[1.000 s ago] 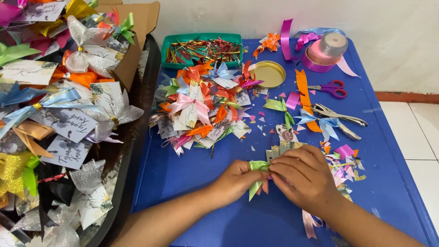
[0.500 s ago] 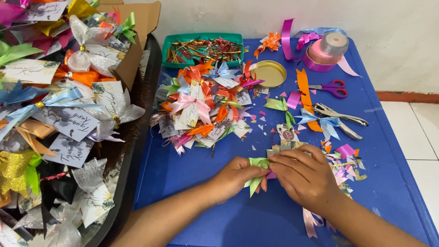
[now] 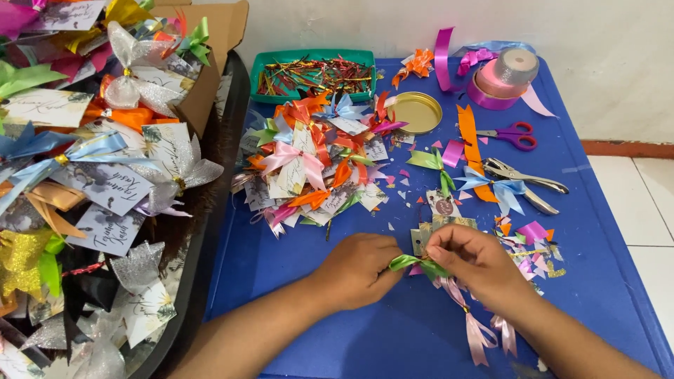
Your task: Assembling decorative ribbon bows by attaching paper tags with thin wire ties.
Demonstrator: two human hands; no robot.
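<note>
Both my hands meet low on the blue table, pinching a small green ribbon bow between them. My left hand grips the bow's left loop with curled fingers. My right hand holds the bow's middle with fingertips, over a small card partly hidden beneath. Pink ribbon bows lie under my right wrist.
A heap of finished ribbon bows with tags lies mid-table. Behind it stand a green tray of twist ties, a gold lid, ribbon rolls, pink-handled scissors and a hole punch. A bin of bows stands left.
My hands have shifted slightly and turned the green bow, so its loop now points sideways instead of hanging down. Nothing else moved.
</note>
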